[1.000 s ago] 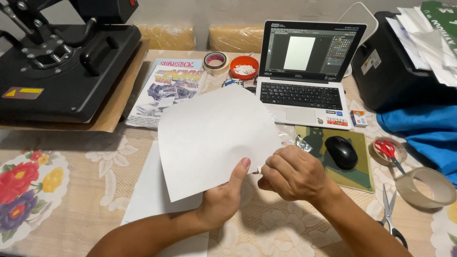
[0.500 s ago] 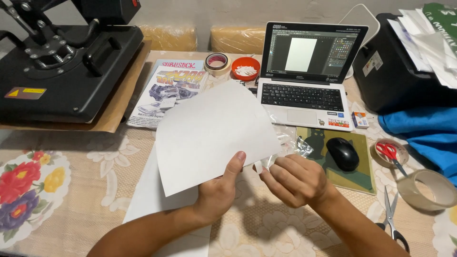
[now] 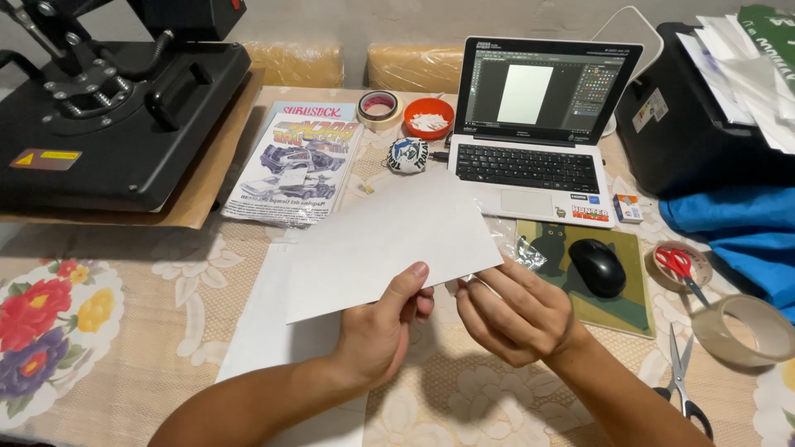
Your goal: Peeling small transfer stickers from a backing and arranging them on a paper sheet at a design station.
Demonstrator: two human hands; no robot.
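Left hand (image 3: 383,327) comes up from the bottom edge, forearm angled in from the lower left, thumb pressed flat on top of the white sheet (image 3: 389,242) and fingers curled beneath it, pinching its near edge. The sheet is held just above the table, tilted, its far corner reaching toward the laptop (image 3: 538,124). Right hand (image 3: 515,310) sits just beside it, wrist bent inward, fingers curled and bunched at the sheet's right corner; whether they actually grip the paper I cannot tell. Under the left wrist lies another white sheet (image 3: 273,339) on the lace tablecloth (image 3: 132,273). Right of the hands: a black mouse (image 3: 597,266) on its cat-print pad (image 3: 629,290). Farther out, a roll of clear tape (image 3: 744,329), grey scissors (image 3: 683,377), and a black heat press (image 3: 108,108) at far left.
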